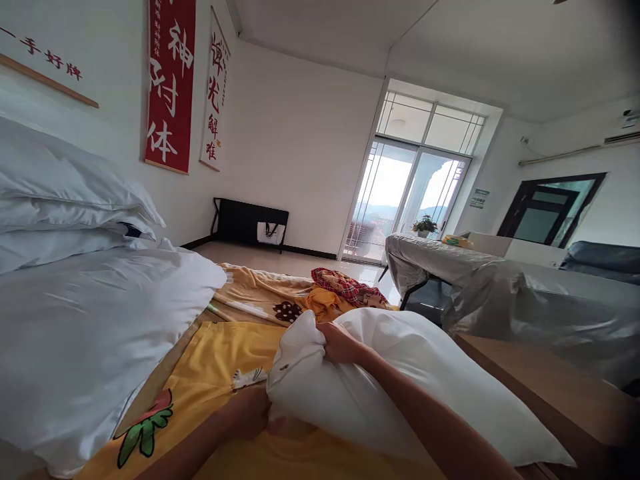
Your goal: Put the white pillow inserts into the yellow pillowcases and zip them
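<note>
You see the pillow [400,380] in smooth white cloth, the sheet [220,363] in matt yellow printed cloth, the floor [280,261] glossy.

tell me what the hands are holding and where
Both hold a white pillow: the right hand grips its bunched top edge, the left hand its lower edge.

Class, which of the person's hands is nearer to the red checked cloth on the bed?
Right. The right hand grips the white pillow's top, just below the red checked cloth; the left hand holds its lower edge, farther away.
</note>
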The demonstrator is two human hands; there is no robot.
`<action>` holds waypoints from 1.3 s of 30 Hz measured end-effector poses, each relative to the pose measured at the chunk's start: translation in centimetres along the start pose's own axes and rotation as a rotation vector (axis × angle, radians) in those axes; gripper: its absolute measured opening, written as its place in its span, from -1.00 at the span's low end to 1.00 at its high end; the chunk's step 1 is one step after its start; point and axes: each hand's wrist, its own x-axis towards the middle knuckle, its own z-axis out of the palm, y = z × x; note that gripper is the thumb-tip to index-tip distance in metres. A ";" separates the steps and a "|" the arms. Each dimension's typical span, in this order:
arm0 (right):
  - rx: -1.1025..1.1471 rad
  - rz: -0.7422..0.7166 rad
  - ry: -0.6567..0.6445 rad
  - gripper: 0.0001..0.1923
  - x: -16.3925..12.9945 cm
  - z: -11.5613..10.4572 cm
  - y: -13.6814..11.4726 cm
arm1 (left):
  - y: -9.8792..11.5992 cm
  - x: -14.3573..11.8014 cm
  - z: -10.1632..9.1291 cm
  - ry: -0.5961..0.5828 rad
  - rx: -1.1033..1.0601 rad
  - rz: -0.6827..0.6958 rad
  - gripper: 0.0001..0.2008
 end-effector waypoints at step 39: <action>-0.322 -0.005 -0.241 -0.65 2.1 2.8 -3.2 | -5.5 8.0 -1.7 0.415 0.000 -0.171 -0.82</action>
